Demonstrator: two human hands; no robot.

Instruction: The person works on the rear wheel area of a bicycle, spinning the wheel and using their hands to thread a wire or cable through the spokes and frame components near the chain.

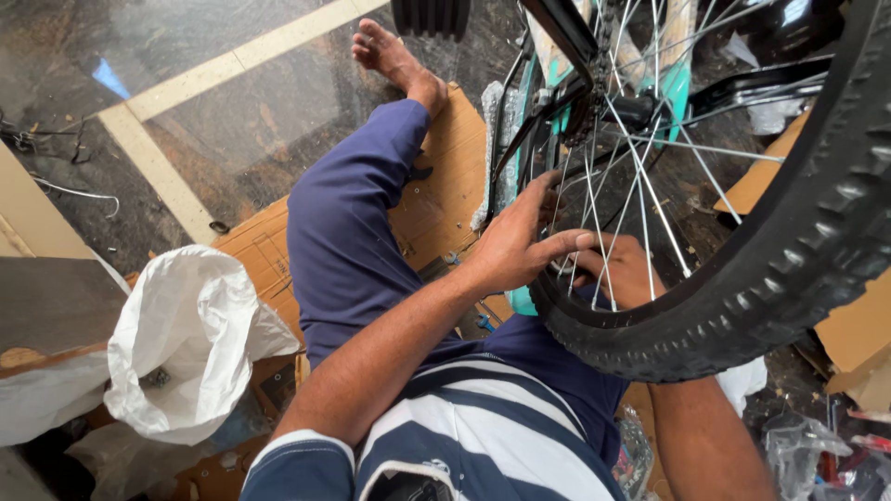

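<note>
between spokes [640, 199], both hands, cramped

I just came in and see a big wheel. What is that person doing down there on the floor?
A person sits on flattened brown cardboard with a bicycle's black knobbly-tyred wheel over their lap. The left hand reaches in among the thin silver spokes, fingers spread. The right hand is behind the spokes, close to the rim. The teal bicycle frame sits beyond the wheel. A crumpled white plastic sack lies beside the person's leg.
</note>
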